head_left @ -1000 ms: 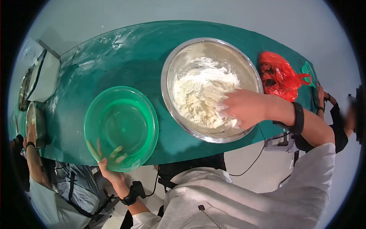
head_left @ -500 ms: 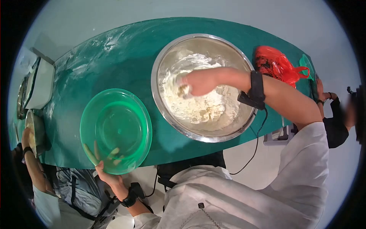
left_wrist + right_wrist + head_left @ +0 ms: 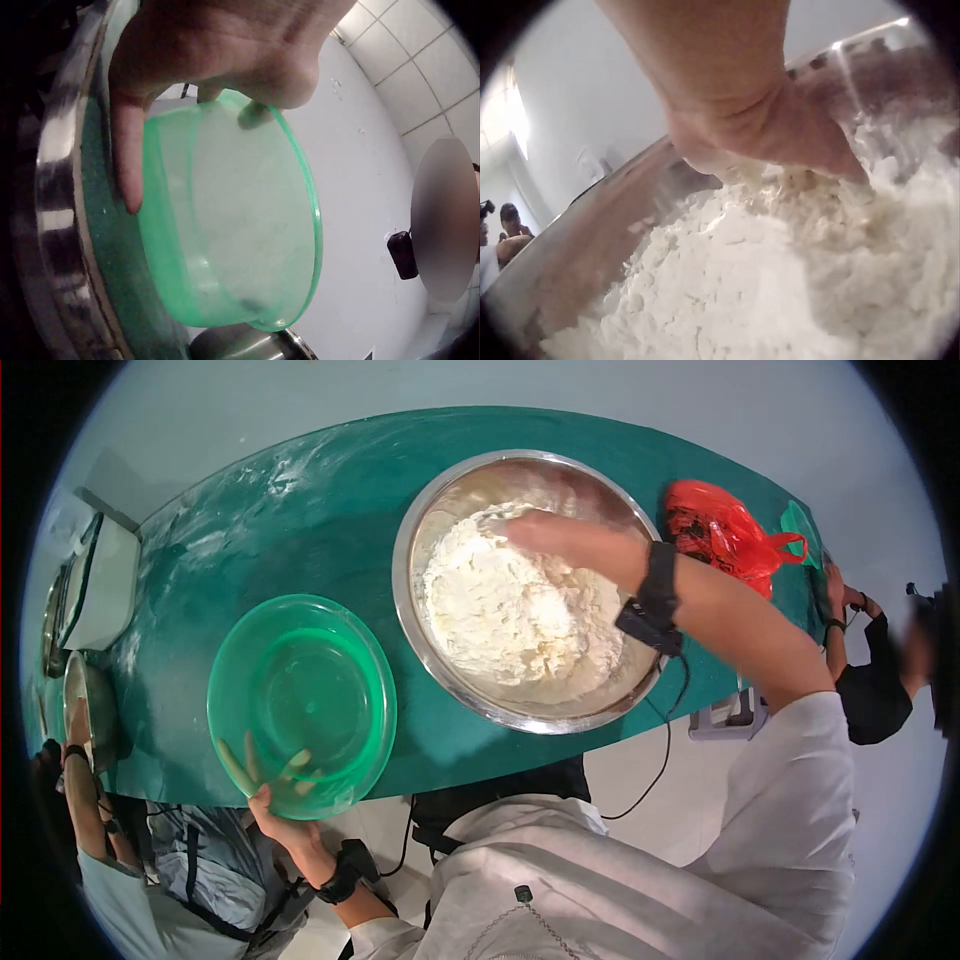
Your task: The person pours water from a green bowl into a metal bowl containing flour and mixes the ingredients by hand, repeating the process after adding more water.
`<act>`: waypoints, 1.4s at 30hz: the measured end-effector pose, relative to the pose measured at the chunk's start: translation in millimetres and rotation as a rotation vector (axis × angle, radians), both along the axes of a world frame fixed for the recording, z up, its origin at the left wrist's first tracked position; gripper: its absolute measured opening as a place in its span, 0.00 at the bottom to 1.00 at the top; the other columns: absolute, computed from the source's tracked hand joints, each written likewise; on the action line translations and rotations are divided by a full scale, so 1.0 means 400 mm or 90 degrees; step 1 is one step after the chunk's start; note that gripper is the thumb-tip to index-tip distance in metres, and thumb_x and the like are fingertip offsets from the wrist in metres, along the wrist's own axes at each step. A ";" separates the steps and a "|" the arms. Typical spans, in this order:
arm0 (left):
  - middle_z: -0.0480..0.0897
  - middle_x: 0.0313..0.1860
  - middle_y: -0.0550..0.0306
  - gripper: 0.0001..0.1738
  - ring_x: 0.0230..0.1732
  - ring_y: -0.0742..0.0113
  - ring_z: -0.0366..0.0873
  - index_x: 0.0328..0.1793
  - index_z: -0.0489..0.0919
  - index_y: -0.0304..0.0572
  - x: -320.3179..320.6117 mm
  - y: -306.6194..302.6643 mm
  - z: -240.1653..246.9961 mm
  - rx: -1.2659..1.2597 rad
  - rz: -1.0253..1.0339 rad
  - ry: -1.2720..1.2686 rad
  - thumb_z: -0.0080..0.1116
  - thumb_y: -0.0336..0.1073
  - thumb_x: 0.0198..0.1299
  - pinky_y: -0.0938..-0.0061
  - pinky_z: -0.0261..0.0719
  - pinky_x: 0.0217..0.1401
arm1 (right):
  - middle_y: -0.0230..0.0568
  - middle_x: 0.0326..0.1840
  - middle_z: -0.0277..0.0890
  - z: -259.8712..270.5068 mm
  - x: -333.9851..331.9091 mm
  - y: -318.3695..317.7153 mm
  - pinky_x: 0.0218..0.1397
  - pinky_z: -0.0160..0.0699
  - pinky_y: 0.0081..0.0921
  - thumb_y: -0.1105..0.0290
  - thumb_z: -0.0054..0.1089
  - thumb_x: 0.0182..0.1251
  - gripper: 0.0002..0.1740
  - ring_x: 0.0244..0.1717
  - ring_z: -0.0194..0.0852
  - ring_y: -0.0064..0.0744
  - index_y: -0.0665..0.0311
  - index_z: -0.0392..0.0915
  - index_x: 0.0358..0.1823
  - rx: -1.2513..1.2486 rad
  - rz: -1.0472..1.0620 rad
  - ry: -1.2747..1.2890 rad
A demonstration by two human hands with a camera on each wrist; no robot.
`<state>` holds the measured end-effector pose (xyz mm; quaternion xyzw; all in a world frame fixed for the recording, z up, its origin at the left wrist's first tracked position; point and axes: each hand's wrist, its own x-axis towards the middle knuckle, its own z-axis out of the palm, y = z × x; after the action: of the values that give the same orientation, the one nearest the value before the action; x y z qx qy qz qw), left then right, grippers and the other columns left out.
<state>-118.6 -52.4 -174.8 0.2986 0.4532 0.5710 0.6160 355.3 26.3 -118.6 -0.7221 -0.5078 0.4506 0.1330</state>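
A: Where was the flour (image 3: pixel 510 610)?

B: It sat in a big heap inside the shiny metal bowl (image 3: pixel 560 480), on the green table (image 3: pixel 330 510).

A: What was the right hand (image 3: pixel 545 538) doing?

B: It was pushed into the far side of the heap. The fingertips were down in the flour, so I could not tell if they squeezed any or lay loose.

A: And the left hand (image 3: pixel 275 810)?

B: It held the green bowl (image 3: pixel 310 690) by the side closest to the person. It pinched the rim, and you could see the fingers through the plastic.

A: Where was that green bowl?

B: It was at the near edge of the table, to the left of the metal bowl. The two bowls were close but did not touch.

A: Anything else?

B: A red bag (image 3: pixel 725 535) lay on the table just beside the metal bowl, on the right.
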 end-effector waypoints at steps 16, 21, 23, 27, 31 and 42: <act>0.61 0.72 0.43 0.44 0.44 0.45 0.81 0.78 0.47 0.36 0.007 0.005 0.016 0.020 -0.011 0.007 0.45 0.42 0.56 0.55 0.84 0.39 | 0.50 0.41 0.76 0.121 -0.178 -0.170 0.48 0.77 0.45 0.63 0.64 0.47 0.24 0.50 0.74 0.52 0.60 0.77 0.49 0.075 0.673 -0.249; 0.59 0.74 0.46 0.44 0.44 0.45 0.82 0.78 0.46 0.38 0.010 0.001 0.017 0.009 0.022 0.048 0.44 0.42 0.56 0.56 0.84 0.39 | 0.47 0.46 0.75 0.183 -0.120 -0.262 0.47 0.76 0.44 0.65 0.64 0.45 0.23 0.54 0.71 0.51 0.59 0.77 0.47 0.002 0.714 -0.272; 0.60 0.73 0.43 0.43 0.42 0.45 0.82 0.78 0.47 0.38 0.029 -0.001 0.032 0.018 0.025 0.025 0.44 0.43 0.57 0.55 0.84 0.39 | 0.47 0.41 0.78 0.180 -0.086 -0.289 0.46 0.77 0.46 0.64 0.62 0.49 0.19 0.49 0.75 0.52 0.62 0.80 0.44 0.029 0.629 -0.201; 0.61 0.72 0.42 0.42 0.42 0.45 0.82 0.78 0.48 0.39 0.019 0.000 0.022 0.019 0.027 0.033 0.43 0.43 0.57 0.56 0.83 0.40 | 0.52 0.42 0.75 0.211 -0.063 -0.242 0.47 0.75 0.44 0.63 0.64 0.49 0.22 0.48 0.75 0.52 0.60 0.77 0.48 -0.096 0.588 -0.181; 0.60 0.73 0.45 0.42 0.43 0.45 0.82 0.79 0.48 0.41 -0.002 0.000 0.001 -0.021 -0.005 -0.006 0.42 0.43 0.58 0.56 0.83 0.40 | 0.57 0.40 0.76 0.118 -0.043 -0.103 0.49 0.74 0.47 0.57 0.61 0.59 0.19 0.45 0.76 0.56 0.61 0.77 0.47 0.106 0.456 -0.239; 0.57 0.76 0.46 0.42 0.44 0.43 0.82 0.79 0.46 0.43 0.020 0.002 0.030 0.019 -0.008 -0.007 0.43 0.41 0.57 0.56 0.84 0.37 | 0.55 0.44 0.80 0.030 -0.178 -0.068 0.55 0.75 0.43 0.58 0.52 0.55 0.22 0.50 0.77 0.54 0.65 0.82 0.43 0.044 0.491 -0.264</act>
<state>-110.7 -51.5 -162.7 0.3075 0.4397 0.5753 0.6173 284.1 -1.0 -106.4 -0.5502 -0.7708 0.2955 -0.1259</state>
